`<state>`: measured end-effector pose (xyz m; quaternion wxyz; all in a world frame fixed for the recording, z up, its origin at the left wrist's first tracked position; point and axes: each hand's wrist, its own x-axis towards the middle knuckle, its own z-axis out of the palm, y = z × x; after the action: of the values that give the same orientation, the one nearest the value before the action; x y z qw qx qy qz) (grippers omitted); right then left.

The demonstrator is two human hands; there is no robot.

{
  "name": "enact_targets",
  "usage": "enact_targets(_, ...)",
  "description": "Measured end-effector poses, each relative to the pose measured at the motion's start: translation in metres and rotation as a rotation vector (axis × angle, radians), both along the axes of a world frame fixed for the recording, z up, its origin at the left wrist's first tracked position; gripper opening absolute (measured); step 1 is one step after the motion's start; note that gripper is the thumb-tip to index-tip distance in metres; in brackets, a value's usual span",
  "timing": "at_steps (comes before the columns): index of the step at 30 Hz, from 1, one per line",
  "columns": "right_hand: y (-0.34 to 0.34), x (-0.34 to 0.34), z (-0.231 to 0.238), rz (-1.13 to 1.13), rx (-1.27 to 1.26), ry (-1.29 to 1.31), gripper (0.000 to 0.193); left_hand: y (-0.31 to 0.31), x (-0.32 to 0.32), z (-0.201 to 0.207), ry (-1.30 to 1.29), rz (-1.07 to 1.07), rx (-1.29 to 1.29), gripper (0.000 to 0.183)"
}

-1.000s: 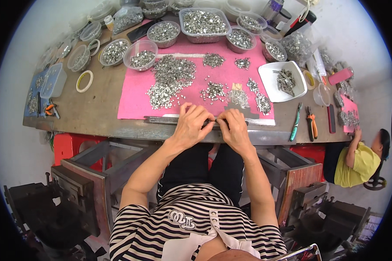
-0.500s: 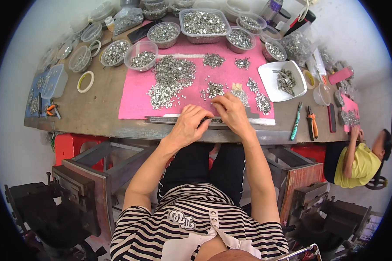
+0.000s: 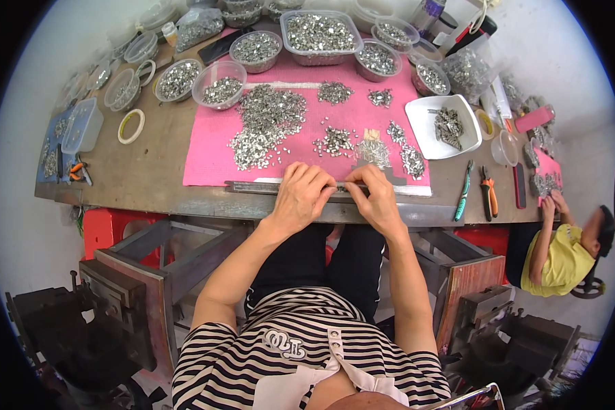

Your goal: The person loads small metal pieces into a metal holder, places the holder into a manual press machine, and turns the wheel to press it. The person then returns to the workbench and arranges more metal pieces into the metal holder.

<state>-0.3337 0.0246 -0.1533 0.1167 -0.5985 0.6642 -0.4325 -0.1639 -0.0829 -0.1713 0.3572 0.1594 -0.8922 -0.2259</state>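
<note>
A long, dark grey metal strip [image 3: 253,186] lies along the near edge of a pink mat [image 3: 208,154]. My left hand [image 3: 301,195] bends over it, thumb and fingers pinched together. From the other side my right hand [image 3: 377,199] meets it, also pinching, the fingertips of both close together on the strip. Small dark pieces [image 3: 342,188] show between the fingertips, too tiny to make out fully. Just beyond my hands lie a little heap of silvery metal pieces [image 3: 336,141] and a batch of pale, thin pieces [image 3: 373,153].
A large silvery pile [image 3: 273,113] covers the mat's left part. Tubs of metal bits [image 3: 321,60] line the back. At right are a white tray [image 3: 417,137], tweezers [image 3: 465,191] and orange-handled pliers [image 3: 488,195]. A co-worker in yellow [image 3: 557,256] sits far right.
My right hand has come down from near the small heap to the metal strip, next to my left fingertips. The left hand has stayed at the strip, shifting slightly.
</note>
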Motion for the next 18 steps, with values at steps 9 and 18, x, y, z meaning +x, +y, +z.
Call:
enact_targets(9, 0.008, 0.004, -0.010, -0.015, -0.122, 0.109, 0.011, 0.002, -0.003, -0.003, 0.022, 0.042, 0.031, 0.015)
enact_targets(18, -0.032, -0.020, -0.013, -0.156, -0.030, 0.185, 0.011, 0.009, -0.013, -0.006, -0.032, 0.171, -0.059, 0.026)
